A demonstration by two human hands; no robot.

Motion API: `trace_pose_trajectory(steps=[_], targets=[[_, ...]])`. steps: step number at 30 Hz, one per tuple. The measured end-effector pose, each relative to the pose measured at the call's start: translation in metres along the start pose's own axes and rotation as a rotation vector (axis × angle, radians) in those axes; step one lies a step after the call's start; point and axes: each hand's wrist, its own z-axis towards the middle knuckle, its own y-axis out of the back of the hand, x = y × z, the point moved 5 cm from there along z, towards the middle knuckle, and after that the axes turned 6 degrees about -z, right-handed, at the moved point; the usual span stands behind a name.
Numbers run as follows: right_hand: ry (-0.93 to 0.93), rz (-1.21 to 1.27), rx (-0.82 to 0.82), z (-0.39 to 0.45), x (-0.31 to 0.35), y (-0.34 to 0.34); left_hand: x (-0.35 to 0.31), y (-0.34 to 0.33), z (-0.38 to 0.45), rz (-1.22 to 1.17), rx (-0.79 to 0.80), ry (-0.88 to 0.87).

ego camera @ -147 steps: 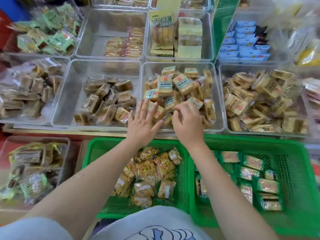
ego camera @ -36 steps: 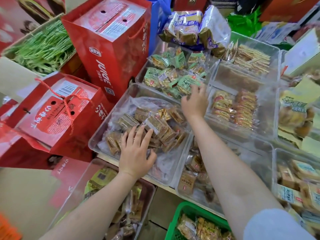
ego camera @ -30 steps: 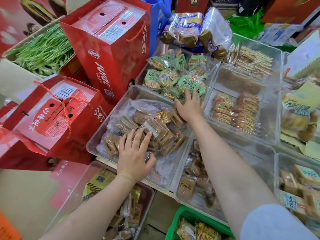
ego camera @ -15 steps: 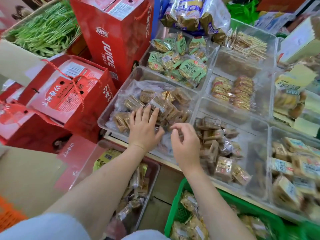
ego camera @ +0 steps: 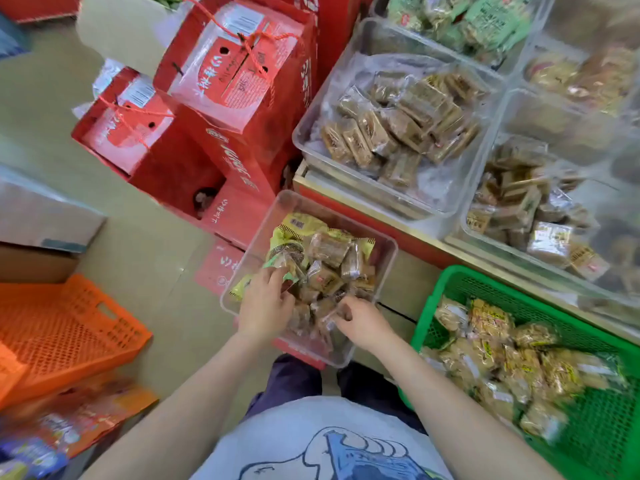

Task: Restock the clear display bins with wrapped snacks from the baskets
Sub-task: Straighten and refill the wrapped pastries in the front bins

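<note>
Green basket: cut off at right + bottom edges. Upper-right bins motion-blurred, labels unreadable. Left hand fingertips buried among packets in low clear bin; grip undeterminable. Orange crate cropped at left.

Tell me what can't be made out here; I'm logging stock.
Head view only:
- Lower clear bin: near snacks hidden by left hand and right hand.
- Green basket: cut off by right edge.
- Wrapper text: blurred.
- Top green packets: cropped by top edge.
</note>
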Motion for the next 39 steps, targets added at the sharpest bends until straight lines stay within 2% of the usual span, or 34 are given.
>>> trace_pose_trajectory(steps=[3, 5, 7, 9, 12, 13, 15, 17, 20, 22, 24, 29, 32, 34, 36, 39], targets=[[-0.081, -0.1, 0.043, 0.004, 0.006, -0.03, 0.024, -0.014, -0.019, 0.04, 0.115, 0.013], [-0.125, -0.207, -0.039, 0.004, 0.011, -0.038, 0.029, -0.018, -0.026, 0.055, 0.169, 0.004], [-0.152, -0.202, -0.115, 0.002, 0.014, -0.037, 0.03, -0.017, -0.031, 0.025, 0.21, -0.001], [-0.187, 0.037, -0.135, -0.003, 0.014, -0.029, 0.028, -0.012, -0.033, -0.062, 0.238, 0.037], [-0.218, 0.628, -0.126, -0.023, 0.019, -0.004, 0.02, 0.0, -0.028, -0.343, 0.264, 0.209], [-0.193, 0.857, -0.092, -0.032, 0.024, 0.005, 0.016, 0.003, -0.027, -0.49, 0.293, 0.302], [-0.026, 1.244, 0.021, -0.052, 0.038, 0.028, 0.001, 0.002, -0.029, -0.885, 0.414, 0.486], [0.152, 1.368, 0.086, -0.067, 0.046, 0.051, -0.025, 0.006, -0.031, -1.193, 0.527, 0.521], [0.286, 1.382, 0.092, -0.082, 0.048, 0.08, -0.06, 0.021, -0.029, -1.317, 0.513, 0.384], [0.27, 1.388, 0.028, -0.09, 0.044, 0.095, -0.076, 0.033, -0.025, -1.281, 0.418, 0.297], [0.187, 1.299, -0.112, -0.097, 0.034, 0.107, -0.092, 0.041, -0.023, -1.227, 0.373, 0.235], [0.126, 1.002, -0.251, -0.12, 0.0, 0.133, -0.154, 0.042, -0.013, -0.987, 0.414, 0.037], [0.05, 1.032, -0.46, -0.132, -0.039, 0.164, -0.201, 0.04, -0.001, -0.825, 0.276, -0.118], [-0.059, 1.107, -0.644, -0.136, -0.071, 0.188, -0.228, 0.038, 0.013, -0.496, 0.116, -0.285], [-0.148, 1.074, -0.828, -0.136, -0.095, 0.214, -0.246, 0.03, 0.027, -0.089, 0.016, -0.439], [-0.178, 0.826, -0.951, -0.125, -0.109, 0.247, -0.251, 0.01, 0.045, 0.287, 0.066, -0.466]])
